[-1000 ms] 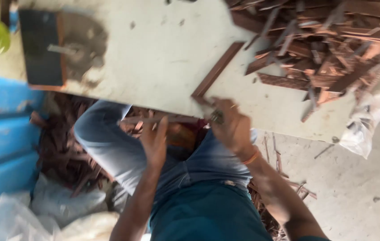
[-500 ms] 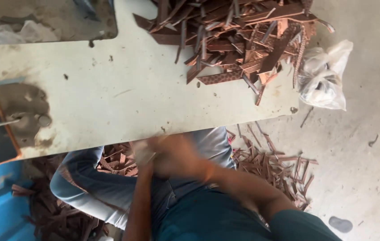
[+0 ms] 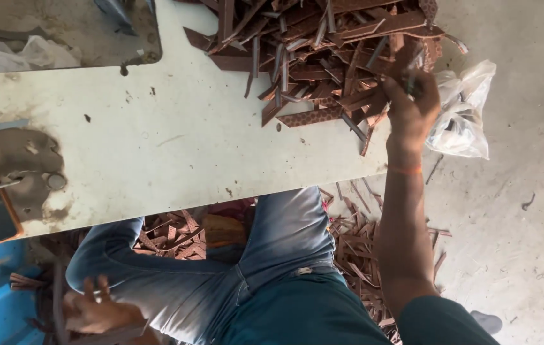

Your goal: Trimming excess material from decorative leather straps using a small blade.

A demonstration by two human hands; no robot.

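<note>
Right hand [image 3: 410,105] closes on brown leather strips [image 3: 323,57] heaped on the white counter [image 3: 176,147]; left hand [image 3: 96,312] rests open by the knee. Most strips remain piled.

Right hand [image 3: 410,105] reaches far forward; left hand [image 3: 96,311] lowered, fingers spread.

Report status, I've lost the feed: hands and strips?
Right hand reaching into the heap of brown leather strips on the white table. Left hand low by the knee. Nothing blocking.
</note>
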